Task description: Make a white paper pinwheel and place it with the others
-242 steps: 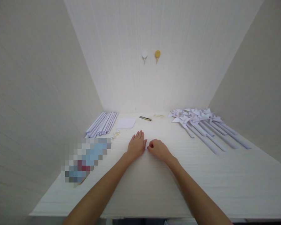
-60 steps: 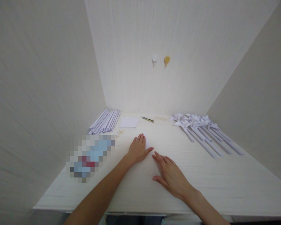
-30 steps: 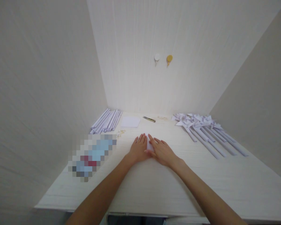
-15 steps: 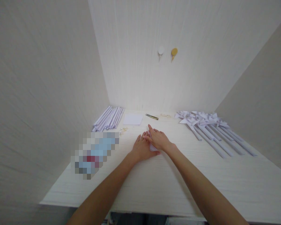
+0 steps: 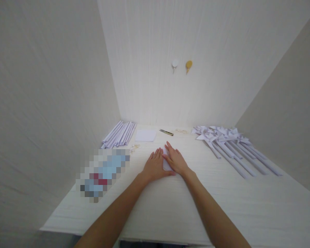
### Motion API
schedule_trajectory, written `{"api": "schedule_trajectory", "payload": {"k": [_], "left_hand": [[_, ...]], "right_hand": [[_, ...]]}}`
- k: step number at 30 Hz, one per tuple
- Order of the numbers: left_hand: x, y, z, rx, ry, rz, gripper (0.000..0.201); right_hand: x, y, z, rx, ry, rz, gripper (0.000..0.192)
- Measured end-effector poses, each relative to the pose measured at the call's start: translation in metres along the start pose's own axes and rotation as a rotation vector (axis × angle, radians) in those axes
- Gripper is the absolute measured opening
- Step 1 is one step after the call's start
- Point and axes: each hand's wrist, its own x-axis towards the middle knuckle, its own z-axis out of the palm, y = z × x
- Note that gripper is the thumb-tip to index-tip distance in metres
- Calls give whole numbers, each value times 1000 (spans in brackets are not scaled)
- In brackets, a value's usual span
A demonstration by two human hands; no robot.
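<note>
A small white folded paper [image 5: 166,164] lies on the white table [image 5: 222,196], mostly hidden under my hands. My left hand [image 5: 154,166] rests flat on its left part, fingers stretched forward. My right hand [image 5: 176,159] lies flat on the paper's right part, fingers pointing away and touching the left hand. Neither hand grips anything; both press down with straight fingers.
A bundle of rolled paper sticks [image 5: 119,134] lies at the back left, a white paper square [image 5: 145,135] and small snips [image 5: 166,132] behind my hands. Several finished paper pinwheels [image 5: 227,140] lie at the right. A blurred patch [image 5: 102,173] covers something at the left. Walls enclose three sides.
My right hand came in from the near right onto the paper beside the left hand, slid forward along it, then drew back a little. The left hand stayed pressed in place.
</note>
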Motion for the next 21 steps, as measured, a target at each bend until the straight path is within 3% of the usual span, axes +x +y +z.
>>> {"api": "schedule_trajectory", "payload": {"k": [4,7,14,21], "left_hand": [[2,-7,-1,-211,61,38,114],[4,-13,-1,-408,109,59,113],[12,-18,1,-773,332,-72,86],[16,-20,1,-879,395,-177,65]], "right_hand": [[0,-1,-3,1,-38,-10,58],[-2,-4,-6,-45,-68,-13,71],[-4,-6,-5,-39,-73,-19,70],[-4,1,-1,193,33,-109,86]]}}
